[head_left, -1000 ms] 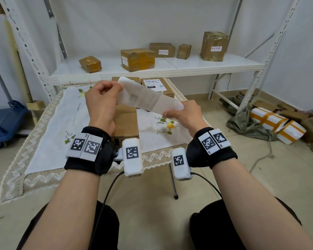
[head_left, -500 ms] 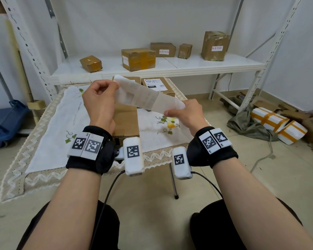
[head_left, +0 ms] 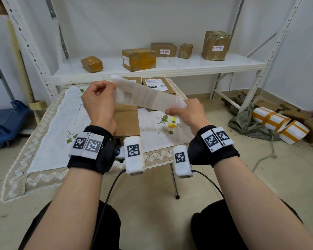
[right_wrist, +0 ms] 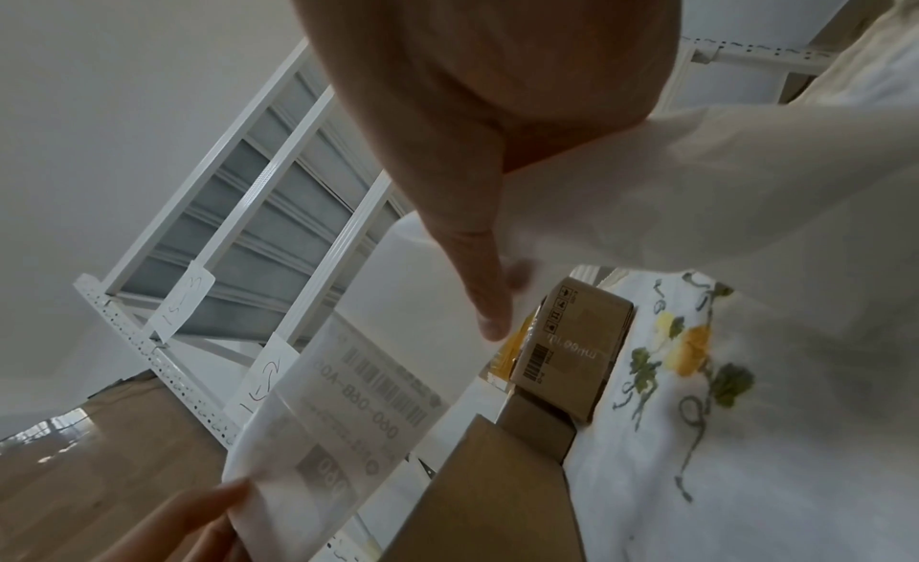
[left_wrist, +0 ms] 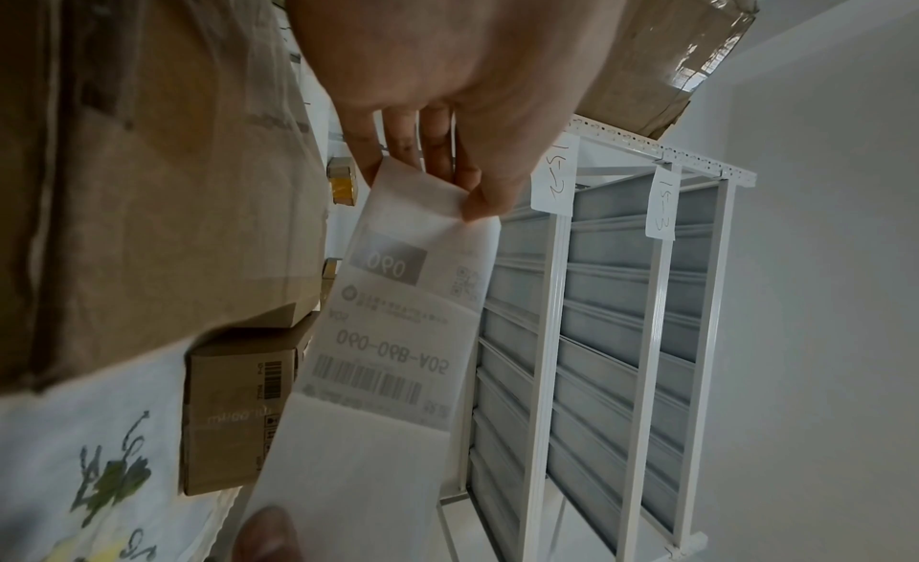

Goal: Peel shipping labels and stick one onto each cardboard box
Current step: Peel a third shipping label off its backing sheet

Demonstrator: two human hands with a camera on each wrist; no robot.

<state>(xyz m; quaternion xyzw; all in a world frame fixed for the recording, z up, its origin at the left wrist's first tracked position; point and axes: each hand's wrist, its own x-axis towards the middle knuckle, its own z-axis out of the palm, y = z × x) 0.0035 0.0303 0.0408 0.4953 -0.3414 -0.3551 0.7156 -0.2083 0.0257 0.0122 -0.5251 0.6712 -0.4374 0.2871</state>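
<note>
Both hands pinch the shipping label (head_left: pixel 148 98) by its ends, left hand (head_left: pixel 98 103) higher, right hand (head_left: pixel 186 114) lower, long axis spanning above the unlabelled cardboard box (head_left: pixel 127 121) directly below.

Both forearms reached forward, mid-frame in head view. Left hand (head_left: pixel 99 103) sat raised, thumb and fingers pinched together; right hand (head_left: pixel 187 112) lower, right of centre, likewise pinched. Black bands wrapped both wrists.

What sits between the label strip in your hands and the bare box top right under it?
Nothing visible. The label strip, pinched by the left hand and right hand, hangs in open air over the unlabelled box; only its far end lies behind the strip.
</note>
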